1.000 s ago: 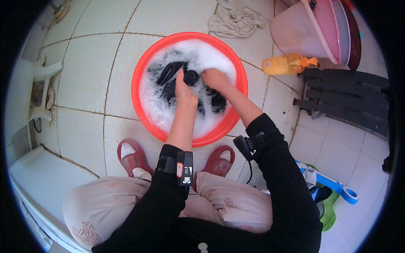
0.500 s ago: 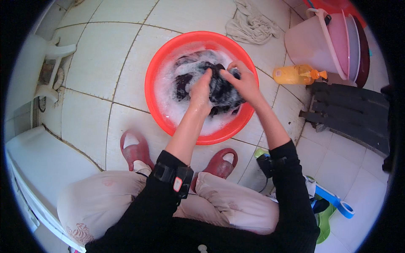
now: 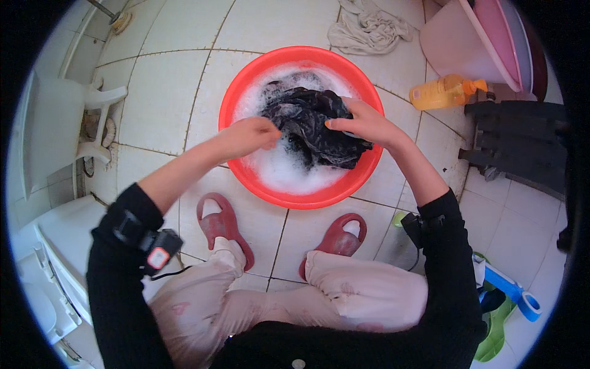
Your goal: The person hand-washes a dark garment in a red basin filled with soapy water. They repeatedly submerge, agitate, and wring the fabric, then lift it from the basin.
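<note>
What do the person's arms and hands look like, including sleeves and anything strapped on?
The left hand and right hand are bare, without gloves. The left sleeve and right sleeve are black, ending on the forearms. Over each is a black strap with a dark, boxy device; the left device bears a red-and-white label, with a thin black cable beside it.

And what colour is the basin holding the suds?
The basin is plain orange-red, showing best in the head view.

White tiled floor bears round red basin; crumpled pale cloth lies beyond it, amber pump bottle to its right, two maroon slippers stand apart on basin's near side.
</note>
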`<action>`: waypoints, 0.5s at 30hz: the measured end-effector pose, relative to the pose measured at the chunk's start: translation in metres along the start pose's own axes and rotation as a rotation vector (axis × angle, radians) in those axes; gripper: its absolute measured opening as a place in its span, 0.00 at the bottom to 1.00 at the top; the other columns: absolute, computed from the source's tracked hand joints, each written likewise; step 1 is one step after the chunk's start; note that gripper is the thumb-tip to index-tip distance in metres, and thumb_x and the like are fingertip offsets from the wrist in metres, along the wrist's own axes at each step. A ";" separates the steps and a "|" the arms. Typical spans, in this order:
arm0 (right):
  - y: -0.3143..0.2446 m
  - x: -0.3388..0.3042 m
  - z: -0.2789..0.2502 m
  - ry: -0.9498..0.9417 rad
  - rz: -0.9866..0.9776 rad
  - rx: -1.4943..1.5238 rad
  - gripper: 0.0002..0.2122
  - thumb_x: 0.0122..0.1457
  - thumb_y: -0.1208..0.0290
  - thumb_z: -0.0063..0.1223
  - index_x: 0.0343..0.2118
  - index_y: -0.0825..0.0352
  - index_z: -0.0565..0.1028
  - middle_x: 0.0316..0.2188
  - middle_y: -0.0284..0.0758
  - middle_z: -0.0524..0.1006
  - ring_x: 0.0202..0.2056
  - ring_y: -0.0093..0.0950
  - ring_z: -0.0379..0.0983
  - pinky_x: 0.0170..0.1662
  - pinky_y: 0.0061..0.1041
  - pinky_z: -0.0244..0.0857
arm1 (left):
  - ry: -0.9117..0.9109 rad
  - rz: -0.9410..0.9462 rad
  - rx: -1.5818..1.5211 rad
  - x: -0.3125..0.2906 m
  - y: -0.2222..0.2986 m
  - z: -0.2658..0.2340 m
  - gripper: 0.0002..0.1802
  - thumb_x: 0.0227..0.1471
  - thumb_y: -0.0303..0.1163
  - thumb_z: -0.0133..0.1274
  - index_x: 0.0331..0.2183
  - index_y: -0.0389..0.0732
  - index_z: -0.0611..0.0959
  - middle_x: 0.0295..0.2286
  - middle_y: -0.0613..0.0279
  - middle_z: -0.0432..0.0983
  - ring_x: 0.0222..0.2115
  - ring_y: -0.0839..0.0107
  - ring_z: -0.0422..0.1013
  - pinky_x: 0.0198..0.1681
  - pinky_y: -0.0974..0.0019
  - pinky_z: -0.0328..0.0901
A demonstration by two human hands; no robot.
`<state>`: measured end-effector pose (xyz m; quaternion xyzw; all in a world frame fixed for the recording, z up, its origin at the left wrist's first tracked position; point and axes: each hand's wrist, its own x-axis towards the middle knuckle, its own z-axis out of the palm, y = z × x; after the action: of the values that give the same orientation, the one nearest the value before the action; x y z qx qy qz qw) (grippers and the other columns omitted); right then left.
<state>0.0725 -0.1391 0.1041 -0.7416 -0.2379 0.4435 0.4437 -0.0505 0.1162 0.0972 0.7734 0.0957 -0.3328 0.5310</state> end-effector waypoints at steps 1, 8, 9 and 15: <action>-0.005 0.001 0.004 0.000 0.007 0.056 0.22 0.51 0.61 0.57 0.45 0.71 0.71 0.38 0.36 0.76 0.40 0.26 0.72 0.46 0.25 0.64 | 0.016 0.003 0.093 -0.012 -0.004 -0.009 0.25 0.48 0.46 0.56 0.37 0.31 0.78 0.33 0.50 0.77 0.36 0.62 0.74 0.42 0.65 0.67; -0.061 -0.016 0.030 0.070 -0.087 0.485 0.21 0.53 0.63 0.57 0.47 0.68 0.71 0.41 0.34 0.74 0.43 0.23 0.69 0.50 0.24 0.61 | 0.366 0.297 0.490 -0.017 -0.015 -0.007 0.38 0.40 0.43 0.63 0.49 0.34 0.67 0.46 0.43 0.67 0.47 0.53 0.66 0.51 0.57 0.61; -0.070 -0.023 0.031 0.111 -0.093 0.468 0.20 0.53 0.63 0.57 0.46 0.69 0.71 0.41 0.35 0.74 0.43 0.22 0.69 0.50 0.23 0.60 | 0.367 0.302 0.473 -0.010 -0.013 0.003 0.39 0.38 0.42 0.64 0.50 0.35 0.67 0.47 0.42 0.66 0.51 0.51 0.62 0.53 0.56 0.59; -0.117 -0.069 0.024 0.199 -0.250 0.423 0.19 0.51 0.67 0.58 0.45 0.71 0.70 0.39 0.33 0.75 0.41 0.21 0.70 0.48 0.21 0.62 | 0.273 0.312 0.097 -0.006 0.003 0.011 0.27 0.43 0.28 0.55 0.49 0.38 0.71 0.45 0.51 0.71 0.49 0.62 0.66 0.51 0.63 0.60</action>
<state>0.0229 -0.1219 0.2315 -0.6374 -0.1847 0.3499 0.6612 -0.0586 0.1068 0.1008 0.8415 0.0298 -0.1427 0.5203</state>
